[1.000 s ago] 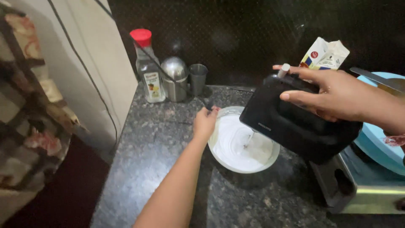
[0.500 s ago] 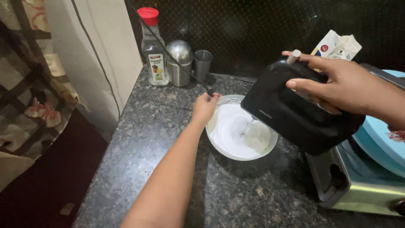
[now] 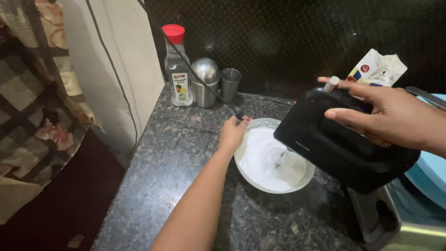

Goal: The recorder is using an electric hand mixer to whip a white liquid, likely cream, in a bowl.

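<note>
A white bowl (image 3: 260, 181) of white cream stands on the dark speckled granite counter (image 3: 176, 153). My left hand (image 3: 233, 131) grips the bowl's left rim. My right hand (image 3: 385, 116) holds a black electric hand mixer (image 3: 334, 148) by its handle, above the bowl's right side. The mixer's metal beaters (image 3: 282, 159) dip into the cream. Its black cord (image 3: 186, 60) runs up and left across the wall.
At the back stand a clear bottle with a red cap (image 3: 177, 67), a steel lidded pot (image 3: 205, 81) and a small steel cup (image 3: 230, 84). A paper carton (image 3: 377, 67) sits behind the mixer. A steel appliance (image 3: 385, 218) and a light blue object (image 3: 429, 172) lie at the right.
The view has drifted slightly; the mixer stays over the bowl with its beaters in the cream, and my left hand keeps hold of the rim.
</note>
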